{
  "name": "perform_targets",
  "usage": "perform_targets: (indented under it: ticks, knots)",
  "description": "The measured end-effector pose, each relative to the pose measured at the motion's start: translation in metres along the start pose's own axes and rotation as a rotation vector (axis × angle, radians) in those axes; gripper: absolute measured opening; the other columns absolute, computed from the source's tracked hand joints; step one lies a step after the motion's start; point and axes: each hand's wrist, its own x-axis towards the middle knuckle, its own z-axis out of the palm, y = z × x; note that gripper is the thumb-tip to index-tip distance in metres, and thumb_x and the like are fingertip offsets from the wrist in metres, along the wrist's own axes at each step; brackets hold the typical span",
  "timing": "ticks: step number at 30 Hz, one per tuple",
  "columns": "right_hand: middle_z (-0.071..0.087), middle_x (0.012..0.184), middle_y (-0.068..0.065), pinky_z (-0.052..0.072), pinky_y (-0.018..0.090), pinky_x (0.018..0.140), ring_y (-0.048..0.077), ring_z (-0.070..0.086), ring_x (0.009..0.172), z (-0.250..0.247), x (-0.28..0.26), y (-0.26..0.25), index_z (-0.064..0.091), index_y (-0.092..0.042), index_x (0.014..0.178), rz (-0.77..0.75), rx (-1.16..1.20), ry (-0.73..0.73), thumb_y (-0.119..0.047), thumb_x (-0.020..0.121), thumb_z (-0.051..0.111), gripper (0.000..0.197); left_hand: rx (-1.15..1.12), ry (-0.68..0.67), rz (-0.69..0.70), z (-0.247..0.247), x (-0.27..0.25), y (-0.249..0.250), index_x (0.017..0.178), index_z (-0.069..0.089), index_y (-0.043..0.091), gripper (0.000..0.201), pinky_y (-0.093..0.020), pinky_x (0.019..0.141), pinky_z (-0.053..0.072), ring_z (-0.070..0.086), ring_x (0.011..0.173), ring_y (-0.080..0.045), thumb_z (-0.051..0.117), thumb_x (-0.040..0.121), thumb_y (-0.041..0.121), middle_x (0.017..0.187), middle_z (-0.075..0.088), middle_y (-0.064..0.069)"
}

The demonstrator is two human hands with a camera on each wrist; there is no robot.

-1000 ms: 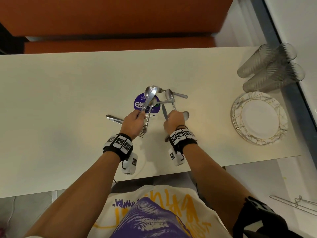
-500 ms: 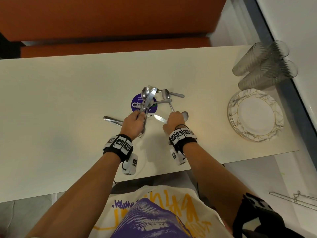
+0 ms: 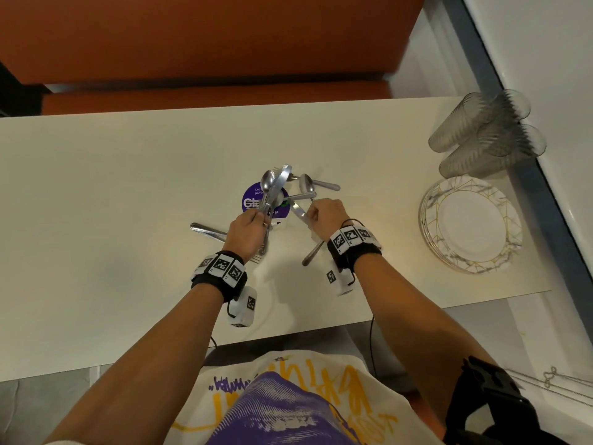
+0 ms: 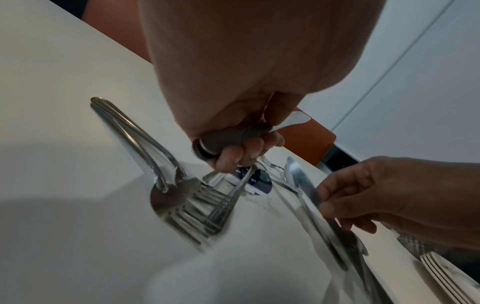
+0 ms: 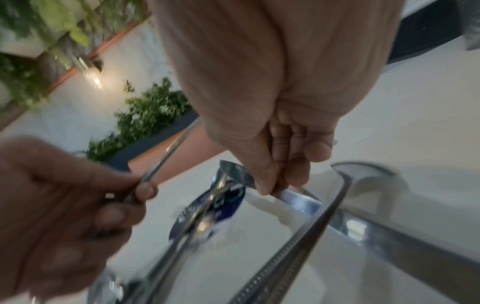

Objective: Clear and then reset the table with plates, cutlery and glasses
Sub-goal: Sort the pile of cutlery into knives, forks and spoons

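Observation:
My left hand (image 3: 248, 228) grips a bundle of cutlery (image 3: 275, 185): a serrated knife and a spoon stick up over the purple sticker (image 3: 253, 200), and fork tines (image 4: 200, 207) hang below the fist. My right hand (image 3: 324, 211) pinches a table knife (image 3: 298, 211) just right of the bundle, blade toward the left hand, handle slanting down past the wrist. In the right wrist view its fingertips (image 5: 285, 174) press on the shiny metal. Two loose spoons (image 3: 307, 184) lie on the white table (image 3: 128, 175) beyond my hands.
A stack of marbled, gold-lined plates (image 3: 470, 223) sits at the right end of the table, with several ribbed glasses (image 3: 484, 136) behind it. Fork handles (image 3: 205, 229) poke out left of my left hand. An orange bench (image 3: 208, 94) runs along the far side.
My right hand has lifted the knife off the table and swung its blade toward the left hand. The left hand has kept its bundle in about the same place.

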Motion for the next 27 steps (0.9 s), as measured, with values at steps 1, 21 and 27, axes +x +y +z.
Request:
perform_targets:
  ticks: [1, 21, 27]
  knots:
    - [0.072, 0.092, 0.001, 0.056, 0.029, 0.082, 0.018, 0.064, 0.08, -0.008, 0.001, 0.002, 0.072, -0.014, 0.085, -0.017, 0.069, 0.054, -0.013, 0.086, 0.068, 0.005, -0.015, 0.005, -0.003, 0.0, 0.002, 0.001, 0.081, 0.066, 0.02, 0.032, -0.032, 0.071, 0.044, 0.056, 0.074, -0.02, 0.043, 0.103, 0.022, 0.081, 0.064, 0.0]
    - [0.074, 0.069, 0.011, 0.059, 0.032, 0.062, 0.019, 0.07, 0.058, -0.047, -0.012, -0.031, 0.073, -0.01, 0.079, 0.08, 0.948, 0.217, -0.008, 0.087, 0.075, 0.009, -0.224, -0.225, 0.037, 0.022, 0.009, 0.053, 0.103, 0.06, 0.006, 0.028, -0.038, 0.055, 0.051, 0.066, 0.058, -0.03, 0.035, 0.109, 0.017, 0.078, 0.07, -0.014]
    - [0.075, 0.068, 0.004, 0.06, 0.027, 0.063, 0.012, 0.069, 0.055, -0.045, -0.013, -0.032, 0.076, -0.013, 0.08, 0.021, 0.846, 0.279, -0.016, 0.083, 0.08, 0.005, -0.364, -0.274, -0.053, 0.016, 0.004, 0.05, 0.094, 0.061, 0.01, 0.029, -0.029, 0.046, 0.026, 0.036, 0.048, -0.016, 0.037, 0.106, 0.022, 0.065, 0.049, -0.004]
